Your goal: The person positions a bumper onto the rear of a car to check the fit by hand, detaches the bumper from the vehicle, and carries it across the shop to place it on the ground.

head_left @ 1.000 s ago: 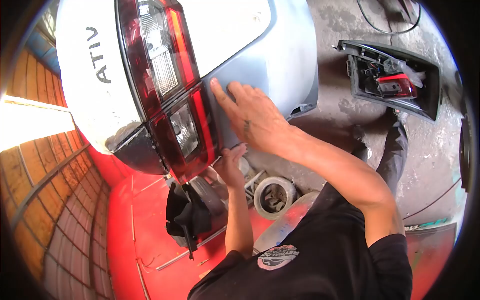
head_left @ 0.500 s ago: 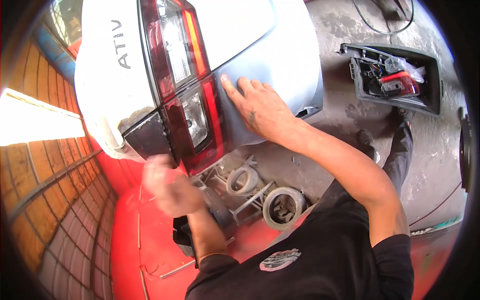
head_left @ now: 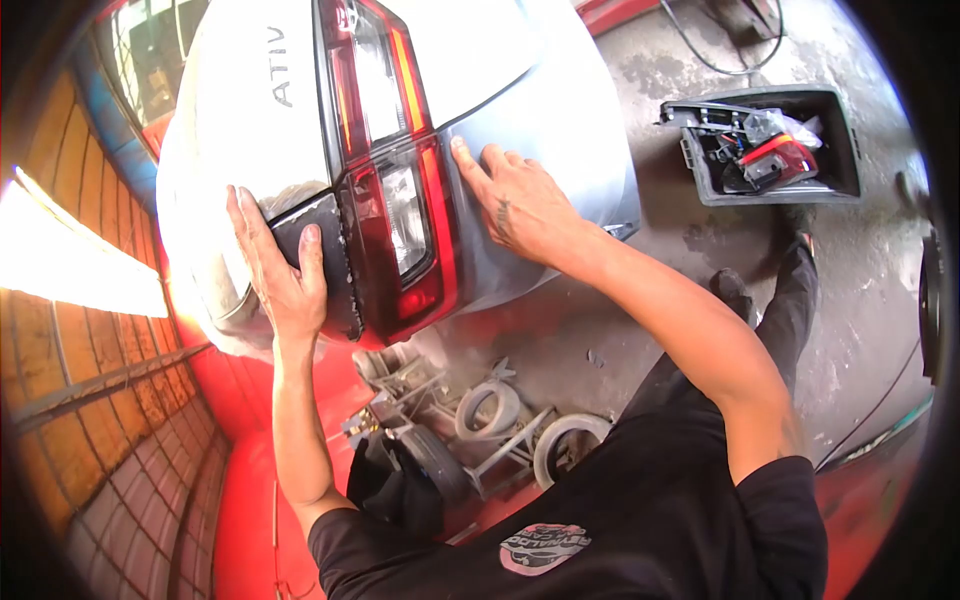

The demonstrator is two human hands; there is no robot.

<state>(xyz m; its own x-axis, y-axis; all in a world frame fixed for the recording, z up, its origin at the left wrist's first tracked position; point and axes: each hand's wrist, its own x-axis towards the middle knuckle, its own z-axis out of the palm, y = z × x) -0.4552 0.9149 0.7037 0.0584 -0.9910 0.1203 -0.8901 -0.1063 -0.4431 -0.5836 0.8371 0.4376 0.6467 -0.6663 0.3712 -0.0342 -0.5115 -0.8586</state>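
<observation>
The rear of a white car with "ATIV" lettering stands in front of me. A red and clear tail light is set into its corner. My left hand lies flat with the thumb apart, across a dark rough-edged panel and the white body beside it. On the other side of the lamp, the fingertips of my right hand rest on the grey-blue body panel. Its index finger is stretched out close to the lamp's edge, and nothing shows in either hand.
A black crate holding a tail light and clear plastic sits on the concrete floor at right. Several tyres, one a pale tyre, and a metal frame lie below the car. A bright opening breaks the left wall.
My left hand, blurred below the dark panel before, has come up and now lies on the panel and white body. The right hand stays on the grey-blue panel. The view has shifted slightly.
</observation>
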